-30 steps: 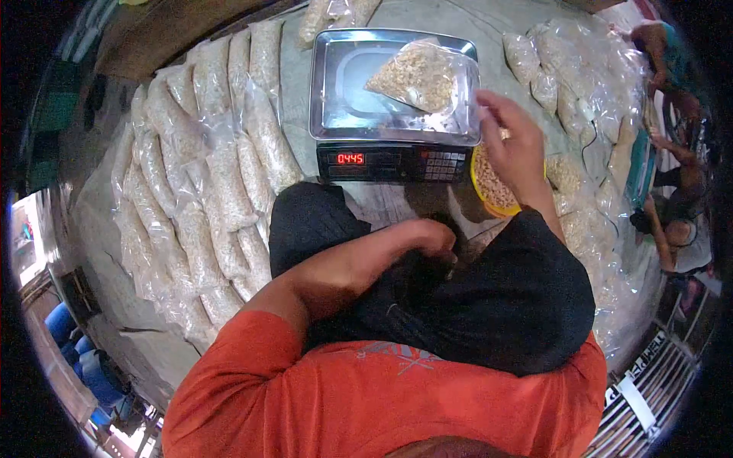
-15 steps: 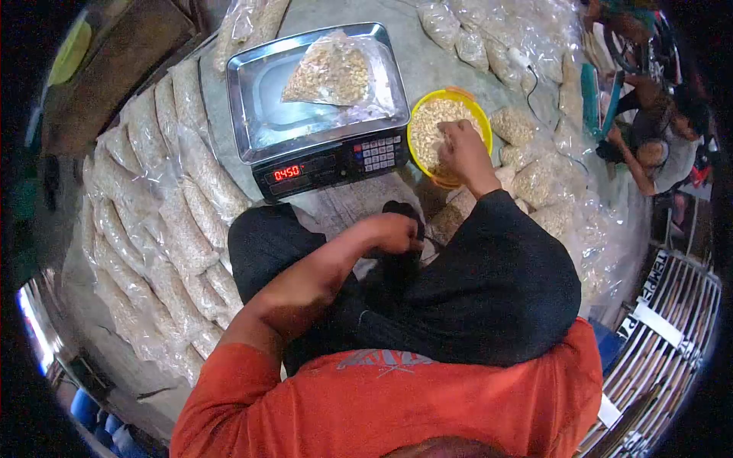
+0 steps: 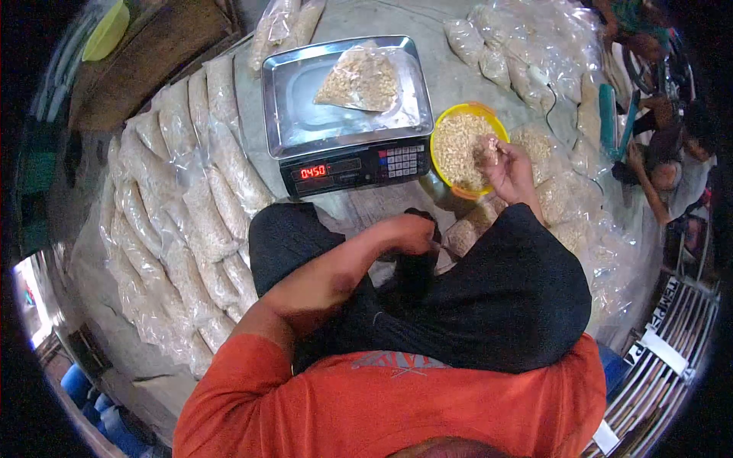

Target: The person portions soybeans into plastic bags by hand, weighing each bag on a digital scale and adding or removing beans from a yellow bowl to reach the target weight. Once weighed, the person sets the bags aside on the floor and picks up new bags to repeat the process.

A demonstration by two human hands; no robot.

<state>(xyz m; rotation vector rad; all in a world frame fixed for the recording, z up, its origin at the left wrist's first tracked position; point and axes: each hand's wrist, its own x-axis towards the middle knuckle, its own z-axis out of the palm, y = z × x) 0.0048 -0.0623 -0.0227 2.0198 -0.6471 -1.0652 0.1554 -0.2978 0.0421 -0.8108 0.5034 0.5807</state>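
Note:
My right hand (image 3: 510, 169) is raised over the right side of a yellow bowl (image 3: 438, 162), its curled fingers holding a few pale bean pieces. More pale pieces (image 3: 460, 137) fill the bowl. My left hand (image 3: 413, 233) rests closed by my foot between my knees; whatever it might hold is hidden. In front of me a digital scale (image 3: 359, 169) reads 0.450. Its metal tray (image 3: 289, 103) bears a clear, partly filled bag (image 3: 359, 82), which lies on its side.
Filled clear bags (image 3: 206, 221) lie in rows on the left. Others (image 3: 569, 191) are piled at the right, beyond the bowl, and more (image 3: 496, 61) at the top. Another person (image 3: 664, 172) sits at the far right. A metal rack (image 3: 657, 382) stands lower right.
My right hand has turned and drawn back from the bowl's middle to its right side, now with bean pieces showing in the fingers. The whole view has shifted slightly.

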